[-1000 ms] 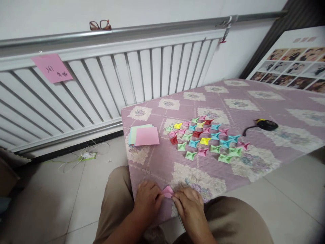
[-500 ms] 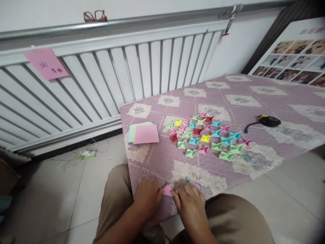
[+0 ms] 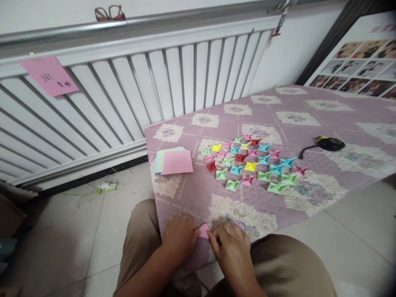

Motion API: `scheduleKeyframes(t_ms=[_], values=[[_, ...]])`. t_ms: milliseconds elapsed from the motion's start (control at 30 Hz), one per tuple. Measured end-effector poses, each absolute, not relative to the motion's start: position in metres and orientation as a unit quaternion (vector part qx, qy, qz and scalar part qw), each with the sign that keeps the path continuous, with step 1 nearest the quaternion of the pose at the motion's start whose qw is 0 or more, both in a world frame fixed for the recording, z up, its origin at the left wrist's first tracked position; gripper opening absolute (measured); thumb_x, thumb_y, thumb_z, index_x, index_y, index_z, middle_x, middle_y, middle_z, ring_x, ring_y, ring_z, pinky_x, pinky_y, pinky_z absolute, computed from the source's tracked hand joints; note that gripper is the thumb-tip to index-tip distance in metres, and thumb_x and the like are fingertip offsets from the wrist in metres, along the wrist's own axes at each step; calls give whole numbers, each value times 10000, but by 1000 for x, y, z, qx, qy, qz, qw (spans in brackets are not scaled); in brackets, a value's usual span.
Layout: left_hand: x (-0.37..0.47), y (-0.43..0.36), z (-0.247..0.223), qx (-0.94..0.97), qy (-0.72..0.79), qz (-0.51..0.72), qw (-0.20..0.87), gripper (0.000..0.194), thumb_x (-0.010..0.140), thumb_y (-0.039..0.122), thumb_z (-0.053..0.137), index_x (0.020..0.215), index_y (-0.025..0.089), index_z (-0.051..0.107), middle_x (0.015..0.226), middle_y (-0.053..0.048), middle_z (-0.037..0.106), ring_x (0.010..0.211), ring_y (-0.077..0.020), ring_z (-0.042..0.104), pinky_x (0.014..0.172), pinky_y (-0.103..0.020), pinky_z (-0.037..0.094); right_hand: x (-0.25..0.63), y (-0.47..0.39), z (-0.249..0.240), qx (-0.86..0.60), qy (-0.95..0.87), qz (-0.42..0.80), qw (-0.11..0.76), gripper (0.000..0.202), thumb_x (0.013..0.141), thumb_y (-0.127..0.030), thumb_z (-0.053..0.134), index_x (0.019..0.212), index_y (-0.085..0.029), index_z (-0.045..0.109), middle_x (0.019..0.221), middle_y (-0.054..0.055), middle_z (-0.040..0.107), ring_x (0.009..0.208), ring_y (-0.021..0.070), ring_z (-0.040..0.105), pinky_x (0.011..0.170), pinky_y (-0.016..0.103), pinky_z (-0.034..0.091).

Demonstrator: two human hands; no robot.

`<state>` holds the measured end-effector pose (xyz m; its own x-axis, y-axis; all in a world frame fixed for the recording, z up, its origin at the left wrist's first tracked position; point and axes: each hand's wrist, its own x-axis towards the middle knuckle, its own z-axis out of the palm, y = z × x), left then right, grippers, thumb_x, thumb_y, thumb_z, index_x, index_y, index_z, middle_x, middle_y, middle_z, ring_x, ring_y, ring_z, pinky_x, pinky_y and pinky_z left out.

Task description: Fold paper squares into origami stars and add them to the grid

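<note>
A small folded piece of pink paper (image 3: 203,231) lies at the near edge of the table between my hands. My left hand (image 3: 181,233) pinches its left side, fingers curled. On the right side, the thumb and fingers of my right hand (image 3: 230,243) close on the paper's edge. Beyond them, several small folded paper shapes (image 3: 251,166) in green, blue, pink, red and yellow stand in rows. A stack of square paper sheets (image 3: 178,161), pink on top, rests to the left of the rows.
The table (image 3: 198,194) has a purple patterned cloth. A black and yellow object (image 3: 330,143) with a short strap lies at the right. Behind the table is a white radiator (image 3: 173,78); glasses (image 3: 110,13) rest on its pipe.
The view has shifted slightly. Both hands stay at the folded pink paper, which shows a little less of its surface between them.
</note>
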<state>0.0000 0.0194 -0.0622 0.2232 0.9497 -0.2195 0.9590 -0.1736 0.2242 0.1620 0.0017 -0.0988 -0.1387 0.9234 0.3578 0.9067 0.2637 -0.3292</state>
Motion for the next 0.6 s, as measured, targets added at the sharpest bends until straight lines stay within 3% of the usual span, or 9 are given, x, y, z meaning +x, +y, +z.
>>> scheduleKeyframes(t_ms=[233, 367, 600], values=[[-1, 20, -63, 767, 621, -15, 162, 188, 873, 304, 517, 790, 188, 640, 846, -45, 669, 836, -235, 589, 732, -347, 400, 160, 2, -98, -609, -751, 15, 256, 351, 907, -400, 441, 613, -232, 530, 732, 39, 596, 764, 217, 516, 706, 349, 323], [-3, 18, -69, 763, 623, 10, 172, 150, 874, 304, 539, 799, 198, 614, 828, -23, 653, 828, -225, 575, 734, -343, 391, 162, 0, -98, -612, -750, 38, 248, 264, 891, -371, 487, 668, -242, 543, 749, 24, 593, 791, 223, 524, 730, 356, 324], [-12, 13, -85, 856, 502, 70, 104, 127, 933, 254, 487, 993, 245, 599, 1024, -3, 604, 942, -191, 524, 829, -332, 382, 164, -1, -101, -605, -757, 28, 245, 200, 872, -348, 531, 698, -251, 552, 739, 5, 581, 784, 212, 533, 716, 336, 327]])
